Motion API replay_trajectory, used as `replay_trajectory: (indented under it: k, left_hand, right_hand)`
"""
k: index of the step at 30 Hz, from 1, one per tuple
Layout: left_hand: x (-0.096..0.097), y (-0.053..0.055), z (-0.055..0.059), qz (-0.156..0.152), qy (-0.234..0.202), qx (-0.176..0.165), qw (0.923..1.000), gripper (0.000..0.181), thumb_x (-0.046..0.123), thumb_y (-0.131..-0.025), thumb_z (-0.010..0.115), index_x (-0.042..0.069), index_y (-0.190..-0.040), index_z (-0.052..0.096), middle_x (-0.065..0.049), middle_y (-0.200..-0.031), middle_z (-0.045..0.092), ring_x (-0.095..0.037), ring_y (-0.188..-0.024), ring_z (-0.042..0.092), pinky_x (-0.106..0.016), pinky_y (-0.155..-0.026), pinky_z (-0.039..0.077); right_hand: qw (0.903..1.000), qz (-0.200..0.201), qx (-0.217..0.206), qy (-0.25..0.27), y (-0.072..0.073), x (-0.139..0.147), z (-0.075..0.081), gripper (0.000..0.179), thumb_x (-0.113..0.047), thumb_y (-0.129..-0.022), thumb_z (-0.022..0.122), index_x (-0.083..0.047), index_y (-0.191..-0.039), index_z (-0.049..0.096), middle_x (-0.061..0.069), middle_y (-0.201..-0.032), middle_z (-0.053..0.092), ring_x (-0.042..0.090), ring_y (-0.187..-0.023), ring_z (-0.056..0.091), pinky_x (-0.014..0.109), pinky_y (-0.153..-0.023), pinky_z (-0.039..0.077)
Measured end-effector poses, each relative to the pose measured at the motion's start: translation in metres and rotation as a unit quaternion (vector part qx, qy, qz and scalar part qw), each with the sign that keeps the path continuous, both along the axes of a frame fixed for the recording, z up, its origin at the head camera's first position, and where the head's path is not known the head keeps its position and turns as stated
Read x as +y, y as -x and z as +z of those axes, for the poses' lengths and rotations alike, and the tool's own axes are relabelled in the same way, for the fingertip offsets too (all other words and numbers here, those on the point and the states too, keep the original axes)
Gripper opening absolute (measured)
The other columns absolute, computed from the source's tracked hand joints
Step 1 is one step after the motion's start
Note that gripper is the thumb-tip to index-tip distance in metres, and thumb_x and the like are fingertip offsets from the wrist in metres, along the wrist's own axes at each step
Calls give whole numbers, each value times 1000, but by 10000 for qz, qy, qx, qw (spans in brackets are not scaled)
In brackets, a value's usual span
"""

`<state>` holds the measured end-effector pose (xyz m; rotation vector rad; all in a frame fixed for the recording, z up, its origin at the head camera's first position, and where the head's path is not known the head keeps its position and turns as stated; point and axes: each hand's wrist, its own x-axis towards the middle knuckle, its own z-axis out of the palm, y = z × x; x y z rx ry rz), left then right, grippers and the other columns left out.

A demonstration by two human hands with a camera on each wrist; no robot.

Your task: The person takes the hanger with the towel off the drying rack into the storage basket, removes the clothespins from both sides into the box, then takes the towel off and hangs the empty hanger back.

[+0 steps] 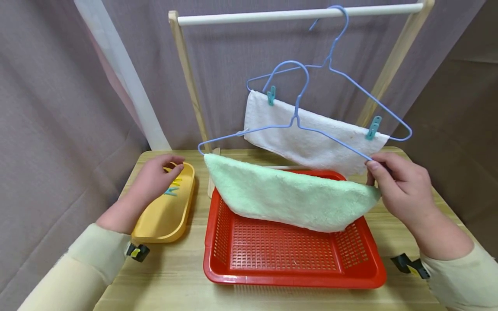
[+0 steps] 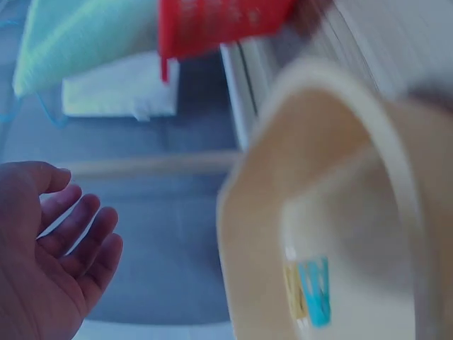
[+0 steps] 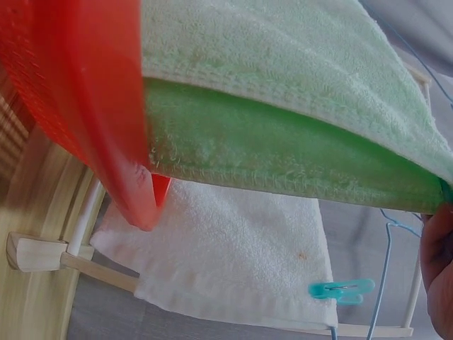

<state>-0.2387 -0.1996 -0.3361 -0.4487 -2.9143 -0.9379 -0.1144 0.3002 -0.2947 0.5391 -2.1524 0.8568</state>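
My right hand [image 1: 406, 188] pinches the right end of a blue wire hanger [image 1: 297, 116] together with the corner of a light green towel [image 1: 288, 194]. The towel is folded over the hanger's lower bar and hangs above a red basket [image 1: 293, 278]. In the right wrist view the towel's two layers hang slightly apart. My left hand [image 1: 157, 177] is over the far end of a yellow tray [image 1: 189, 203], its fingers loosely bent with nothing between them. A teal clothespin [image 2: 316, 292] and a yellow clothespin [image 2: 294, 290] lie in the tray, partly hidden by the hand in the head view.
Behind stands a wooden rack with a white rail [image 1: 253, 17]. On it hangs a second blue hanger [image 1: 358, 84] with a white towel [image 1: 303, 129], held by teal clothespins [image 1: 373, 128]. Grey curtains [image 1: 46, 129] surround the wooden table [image 1: 175, 276].
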Motion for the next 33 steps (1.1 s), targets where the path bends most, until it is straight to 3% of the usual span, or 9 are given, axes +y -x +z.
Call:
replay_trajectory:
  k: [7, 13, 21, 27, 33]
  left_hand:
    - [19, -21, 8, 88, -897, -118, 9959, 32, 32, -101, 58, 13, -125, 65, -7, -120, 65, -28, -105, 63, -45, -89, 53]
    - [28, -33, 13, 66, -1110, -132, 9937, 31, 34, -100, 58, 15, -124, 65, -4, -118, 66, -25, -101, 63, -40, -77, 55]
    - [42, -42, 19, 14, -1397, -194, 9900, 34, 34, -99, 61, 15, -126, 64, -4, -118, 67, -23, -104, 63, -44, -88, 53]
    - [56, -45, 18, 6, -1886, 18, 9821, 40, 28, -95, 69, 12, -130, 60, -3, -126, 63, -22, -109, 62, -44, -92, 52]
    - [70, -45, 14, -3, -2227, 190, 9747, 37, 23, -93, 72, 6, -123, 58, -8, -111, 67, -21, -102, 63, -41, -90, 49]
  right_hand:
    - [9999, 25, 97, 29, -2, 2, 3, 16, -9, -96, 61, 4, -91, 67, -7, -71, 58, -3, -62, 42, 10, -57, 35]
    - [9999, 101, 126, 62, -3, 1, 4, 14, -7, -96, 61, 5, -92, 67, -4, -71, 58, -3, -64, 44, 9, -59, 38]
    - [9996, 171, 210, 65, -5, 1, 8, 16, -7, -96, 61, 7, -91, 67, -1, -70, 59, -3, -64, 46, 9, -59, 38]
    - [9992, 281, 263, 130, -4, 1, 8, 19, -9, -97, 61, 9, -91, 66, 1, -69, 59, -3, -64, 48, 8, -60, 41]
    - [9995, 53, 302, 124, -5, 2, 5, 27, -17, -98, 63, 8, -86, 64, -4, -68, 56, -3, -60, 42, 8, -59, 38]
